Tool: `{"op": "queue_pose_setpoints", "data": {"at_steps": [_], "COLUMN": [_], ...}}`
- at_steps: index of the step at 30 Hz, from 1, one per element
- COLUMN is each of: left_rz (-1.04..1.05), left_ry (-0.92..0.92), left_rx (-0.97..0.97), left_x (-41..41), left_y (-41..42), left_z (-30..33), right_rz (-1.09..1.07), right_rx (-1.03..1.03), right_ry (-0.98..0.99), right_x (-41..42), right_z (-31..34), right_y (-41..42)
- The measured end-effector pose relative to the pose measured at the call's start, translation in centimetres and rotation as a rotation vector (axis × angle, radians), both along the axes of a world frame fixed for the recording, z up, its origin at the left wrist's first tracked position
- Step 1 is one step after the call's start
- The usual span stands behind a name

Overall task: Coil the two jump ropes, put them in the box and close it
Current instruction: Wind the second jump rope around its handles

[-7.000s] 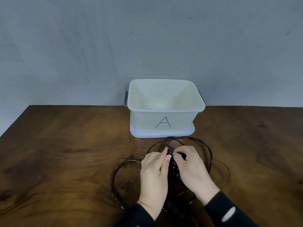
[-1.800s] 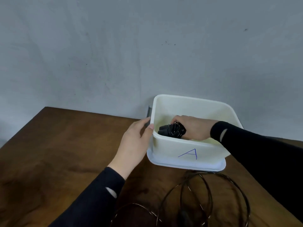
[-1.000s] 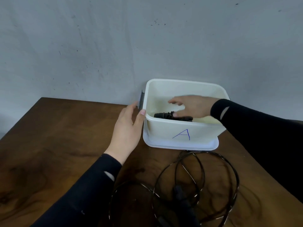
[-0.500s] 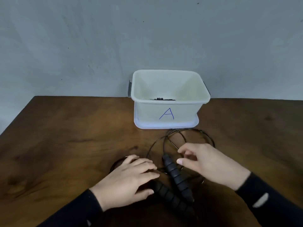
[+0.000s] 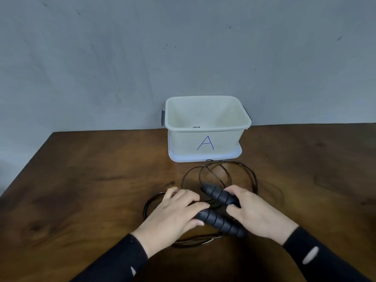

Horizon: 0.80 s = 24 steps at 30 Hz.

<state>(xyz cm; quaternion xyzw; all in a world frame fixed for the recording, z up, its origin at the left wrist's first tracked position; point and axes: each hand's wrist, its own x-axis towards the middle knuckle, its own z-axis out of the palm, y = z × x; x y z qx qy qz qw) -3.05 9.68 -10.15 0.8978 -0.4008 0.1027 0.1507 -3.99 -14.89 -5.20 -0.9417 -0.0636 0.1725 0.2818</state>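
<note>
Left hand [image 5: 175,214] is curled over the near handle [image 5: 220,222], fingers loosely wrapped around its end. Right hand [image 5: 257,212] grips the far handle [image 5: 219,196], thumb and fingers closed around it. Black cord [image 5: 227,169] loops loose on the table [image 5: 81,180], just in front of the open white box [image 5: 205,137], a blue "A" on its front.

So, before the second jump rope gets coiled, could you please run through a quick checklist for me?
1. Left hand on near handle: ok.
2. Right hand on far handle: ok.
3. Cord coiled: not ok, loose loops on the table.
4. Box open: ok.
5. First rope in box: ok, only a dark bit shows.
6. Lid free: not ok, under the box.
</note>
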Motion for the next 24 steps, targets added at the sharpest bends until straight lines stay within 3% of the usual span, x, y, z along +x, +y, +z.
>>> {"op": "queue_pose_setpoints", "data": {"at_steps": [6,11,16,21,24], "left_rz": [0.011,0.01,0.031,0.068,0.078], "left_ry": [-0.103,-0.195,-0.209,-0.172,-0.08], "left_rx": [-0.137,-0.056,0.004,0.022,-0.05], "left_x": [1.6,2.3,2.7,2.3,2.1], "left_y": [-0.2,-0.6,-1.7,-3.5,-3.8], "left_z": [4.9,7.7,9.1,9.6,10.7], "right_rz": [0.091,0.091,0.11,0.146,0.151], "right_rx": [0.101,0.225,0.085,-0.222,-0.123], "right_ry": [-0.061,-0.056,0.065,-0.231,-0.199], "right_x": [-0.9,-1.2,-1.5,-1.6,-1.5], "right_z": [6.5,8.8,10.3,10.5,11.1], "right_y": [-0.7,-1.2,-1.4,-1.7,-2.5]}}
